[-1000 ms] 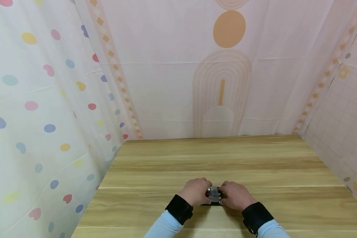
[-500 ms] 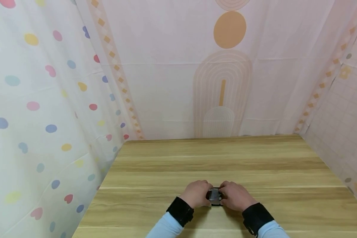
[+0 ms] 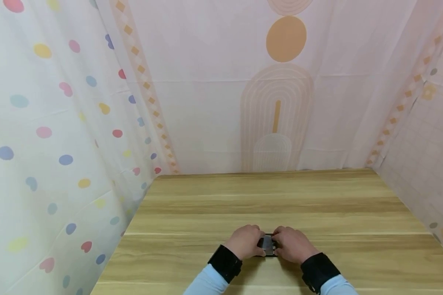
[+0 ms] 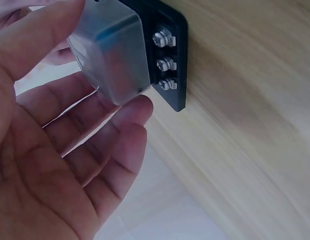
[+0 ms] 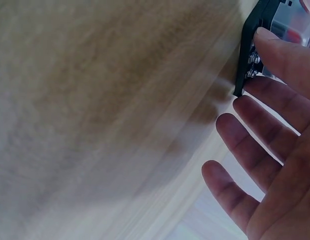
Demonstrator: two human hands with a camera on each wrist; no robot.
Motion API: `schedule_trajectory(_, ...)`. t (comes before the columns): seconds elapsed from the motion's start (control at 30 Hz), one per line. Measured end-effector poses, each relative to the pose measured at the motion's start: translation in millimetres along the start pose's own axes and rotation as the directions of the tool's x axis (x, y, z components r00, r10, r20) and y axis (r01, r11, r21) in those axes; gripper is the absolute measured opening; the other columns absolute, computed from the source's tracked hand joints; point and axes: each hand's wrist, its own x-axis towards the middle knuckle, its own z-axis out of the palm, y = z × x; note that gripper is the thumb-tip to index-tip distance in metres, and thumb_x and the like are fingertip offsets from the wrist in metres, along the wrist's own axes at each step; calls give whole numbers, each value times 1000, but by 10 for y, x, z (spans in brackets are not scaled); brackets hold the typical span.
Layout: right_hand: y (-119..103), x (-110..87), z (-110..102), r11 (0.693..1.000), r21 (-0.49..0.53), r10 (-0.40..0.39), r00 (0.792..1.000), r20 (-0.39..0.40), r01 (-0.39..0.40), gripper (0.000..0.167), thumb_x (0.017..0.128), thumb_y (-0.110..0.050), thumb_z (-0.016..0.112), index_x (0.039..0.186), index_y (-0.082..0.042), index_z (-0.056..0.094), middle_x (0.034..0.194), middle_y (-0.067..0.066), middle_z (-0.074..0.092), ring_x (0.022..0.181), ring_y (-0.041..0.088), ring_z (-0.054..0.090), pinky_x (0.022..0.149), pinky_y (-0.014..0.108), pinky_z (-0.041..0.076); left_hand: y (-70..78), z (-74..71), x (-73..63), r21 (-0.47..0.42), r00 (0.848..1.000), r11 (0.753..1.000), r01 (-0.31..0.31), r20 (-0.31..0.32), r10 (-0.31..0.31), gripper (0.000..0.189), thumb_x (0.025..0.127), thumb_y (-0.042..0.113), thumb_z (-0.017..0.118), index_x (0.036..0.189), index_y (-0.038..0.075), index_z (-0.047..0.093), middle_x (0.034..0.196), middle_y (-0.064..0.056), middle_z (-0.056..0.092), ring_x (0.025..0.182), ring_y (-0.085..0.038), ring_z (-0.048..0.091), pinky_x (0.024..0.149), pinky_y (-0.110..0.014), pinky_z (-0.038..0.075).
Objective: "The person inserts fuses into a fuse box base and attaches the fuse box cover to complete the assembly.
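Note:
Between the two hands, over the table, is a small device (image 3: 268, 247) with a black base and a clear box-shaped cover. The left wrist view shows the clear cover (image 4: 117, 50) close up, with several metal screws (image 4: 166, 64) along the end of the black base (image 4: 181, 60). My left hand (image 3: 243, 242) holds the cover's side, thumb above and fingers around it. My right hand (image 3: 293, 244) pinches the screw end of the base with thumb and forefinger; its other fingers spread loosely in the right wrist view. The fingers hide both ends of the device in the head view.
A wood-grain table (image 3: 206, 205) lies under the hands. Behind it hangs a pale curtain (image 3: 206, 123), with a dotted curtain (image 3: 59, 123) at the left and a checked one (image 3: 424, 164) at the right.
The clear cover stood higher and tilted a second ago; now it looks lower and flatter. My left hand has shifted slightly right and nearer. The right hand has barely moved.

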Motion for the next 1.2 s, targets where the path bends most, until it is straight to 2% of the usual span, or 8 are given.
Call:
schedule_trajectory(0.27, 31, 2, -30, 1000, 8, -17, 1000, -22, 17, 20, 78, -12, 82, 95, -5, 76, 102, 6, 64, 85, 25, 60, 72, 41, 52, 20, -19, 79, 62, 999, 998, -7, -33, 9, 33, 71, 43, 88, 92, 21, 77, 78, 10, 64, 68, -6, 52, 60, -25, 43)
schedule_trajectory(0.43, 54, 14, -40, 1000, 6, -23, 999, -27, 24, 19, 78, -13, 83, 95, -6, 76, 101, 5, 64, 85, 24, 61, 72, 40, 52, 32, -44, 113, 87, 1000, 996, -3, -27, 6, 31, 71, 43, 88, 88, 20, 77, 76, 10, 65, 65, -6, 52, 60, -25, 42)
schedule_trajectory(0.73, 71, 29, -33, 1000, 5, 7, 1000, 0, -7, 21, 78, -14, 83, 96, -5, 76, 101, 5, 63, 85, 24, 60, 74, 42, 52, 49, -52, 118, 86, 1000, 996, -5, -26, 7, 32, 72, 43, 88, 91, 20, 77, 81, 9, 67, 70, -7, 55, 65, -26, 44)
schedule_trajectory(1.2, 90, 35, -47, 1000, -9, -7, 1000, -5, 7, 20, 78, -14, 83, 94, -6, 76, 101, 5, 63, 85, 24, 60, 73, 41, 52, 36, -25, 149, 80, 1000, 997, 6, -15, -5, 34, 73, 44, 87, 96, 20, 77, 82, 8, 67, 70, -8, 54, 63, -27, 42)
